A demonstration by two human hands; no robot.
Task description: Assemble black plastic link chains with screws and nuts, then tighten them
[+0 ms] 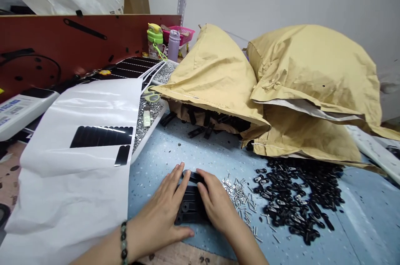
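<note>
While the left hand (159, 211) and right hand (217, 203) grip a black plastic part (191, 211) near the front edge of a blue speckled work mat (168, 152), the left fingers and thumb span it and the right fingers curl over its right side. A beaded bracelet (124, 242) circles the left wrist. Just right of the right hand lie scattered metal pins (239, 198), beside a heap of small black clips (296, 198). Left of the hands, a white plastic sheet (75, 198) carries black strips (101, 136) and overlaps a tray of metal screws (146, 125). Farther back, black parts (203, 121) spill from under kraft paper sacks (312, 73). Along the far left stands a reddish-brown board (81, 44), and a green bottle (155, 38) stands beyond the tray.
</note>
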